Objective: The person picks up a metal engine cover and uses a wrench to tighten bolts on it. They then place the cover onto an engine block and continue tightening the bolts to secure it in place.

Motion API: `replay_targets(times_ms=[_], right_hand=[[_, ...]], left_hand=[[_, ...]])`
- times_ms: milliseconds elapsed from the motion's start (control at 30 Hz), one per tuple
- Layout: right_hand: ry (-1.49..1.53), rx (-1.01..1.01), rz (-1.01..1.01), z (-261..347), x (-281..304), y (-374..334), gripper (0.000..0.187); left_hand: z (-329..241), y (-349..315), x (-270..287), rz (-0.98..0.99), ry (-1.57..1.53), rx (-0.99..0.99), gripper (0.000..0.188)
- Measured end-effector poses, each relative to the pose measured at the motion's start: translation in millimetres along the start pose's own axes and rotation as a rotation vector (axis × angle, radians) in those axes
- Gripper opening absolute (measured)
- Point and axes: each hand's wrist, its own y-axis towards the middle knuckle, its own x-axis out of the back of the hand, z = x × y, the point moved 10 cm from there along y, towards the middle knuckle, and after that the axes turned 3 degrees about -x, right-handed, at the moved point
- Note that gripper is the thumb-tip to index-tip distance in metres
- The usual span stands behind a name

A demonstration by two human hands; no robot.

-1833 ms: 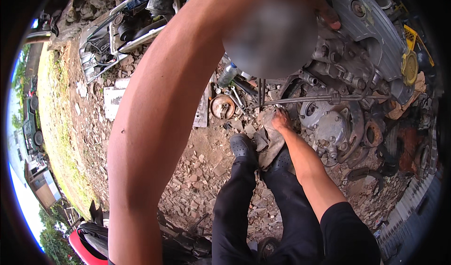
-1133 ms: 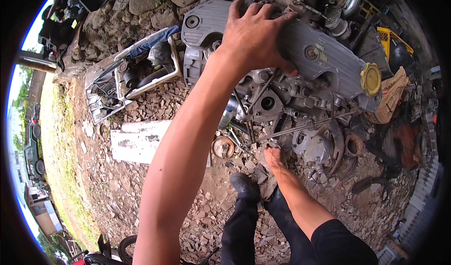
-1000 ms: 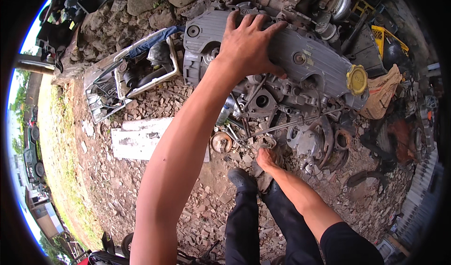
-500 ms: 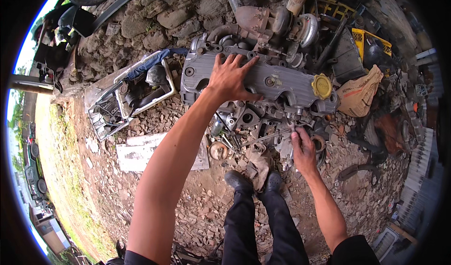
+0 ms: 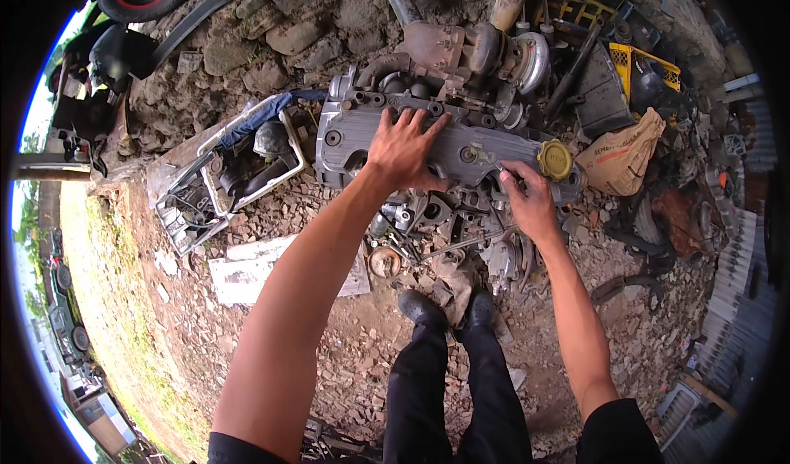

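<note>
Dark printed lettering there, slanting across the brown paper bag (image 5: 623, 166); faint marks on the yellow cap (image 5: 555, 160), by the grey engine cover's (image 5: 451, 146) right end, unreadable!

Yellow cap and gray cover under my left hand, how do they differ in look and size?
Color: the cap is yellow, the cover gray.
Shape: the cap is round, while the cover is long and ribbed.
Size: the cap is far smaller than the cover.
Contact: your left hand rests spread on the cover; the cap sits clear of that hand.
Shared: both belong to one assembly, the cap sitting toward the cover's right end.
</note>
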Motion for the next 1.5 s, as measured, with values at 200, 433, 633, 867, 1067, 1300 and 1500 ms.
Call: replay_targets(times_ms=[200, 433, 633, 867, 1067, 1300, 1500], right_hand=[[0.636, -0.419, 0.093, -23, -7, 4, 0.013], [0.942, -0.522, 0.050, -36, -14, 23, 0.016], [0.873, -0.624, 0.042, -55, -25, 30, 0.018], [0.583, -0.496, 0.126, -58, -16, 42, 0.020], [0.398, -0.451, 0.233, -48, -12, 49, 0.020], [0.204, -0.310, 0.396, -41, -16, 71, 0.023], [-0.069, -0.150, 0.410, -37, -10, 85, 0.031]], left_hand=[[7, 6, -1, 0.079, -0.005, -0.028, 0.130], [4, 6, 0, 0.096, -0.016, -0.002, 0.132], [4, 7, 2, 0.120, -0.031, 0.004, 0.133], [6, 8, 2, 0.027, -0.025, -0.004, 0.131], [5, 9, 3, 0.086, -0.022, 0.023, 0.130], [5, 8, 4, 0.117, -0.004, 0.027, 0.129], [0, 12, 3, 0.116, -0.006, 0.028, 0.129]])
